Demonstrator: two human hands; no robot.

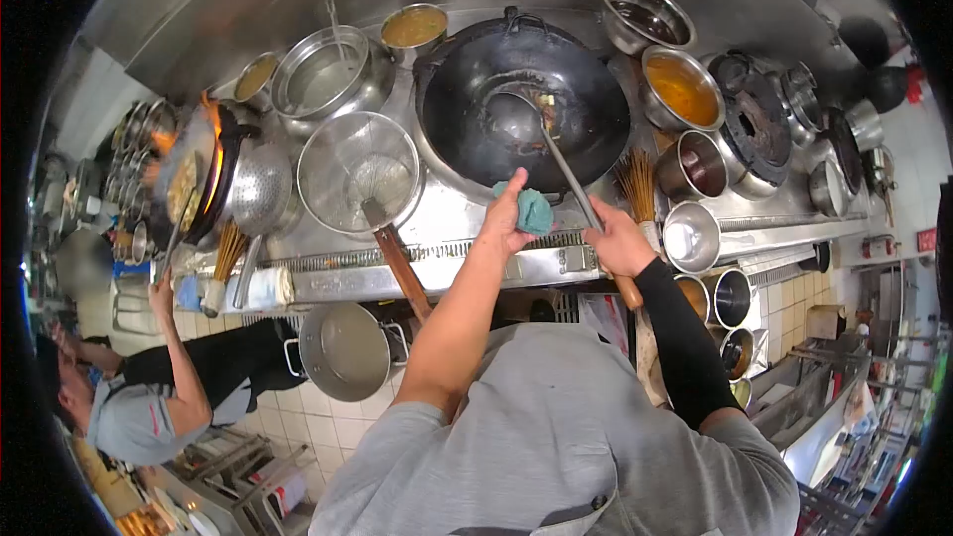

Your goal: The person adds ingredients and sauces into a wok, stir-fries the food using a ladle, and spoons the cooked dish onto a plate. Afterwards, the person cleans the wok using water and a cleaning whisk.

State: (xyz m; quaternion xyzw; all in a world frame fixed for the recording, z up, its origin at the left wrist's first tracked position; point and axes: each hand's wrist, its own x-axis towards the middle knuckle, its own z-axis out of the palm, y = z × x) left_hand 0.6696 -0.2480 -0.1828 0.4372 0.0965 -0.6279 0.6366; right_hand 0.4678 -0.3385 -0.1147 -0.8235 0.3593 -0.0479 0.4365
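Observation:
My right hand (620, 240) is closed around the handle of a long metal ladle (568, 167), whose wooden end sticks out below my fist. The ladle's round bowl rests inside a large black wok (452, 124). Some small bits of food (546, 111) lie in the wok near the bowl. At the wok's near edge, my left hand (504, 221) grips a folded green cloth (534, 212), thumb pointing up. Whether a wok handle sits under the cloth is hidden.
A wire strainer (333, 164) lies left of the wok, near a steel pot (298, 74). Right are a bowl of orange liquid (681, 89) and a bamboo brush (637, 184). At left a co-worker (149, 417) works a flaming wok (213, 169). A large pot (344, 352) stands below the counter.

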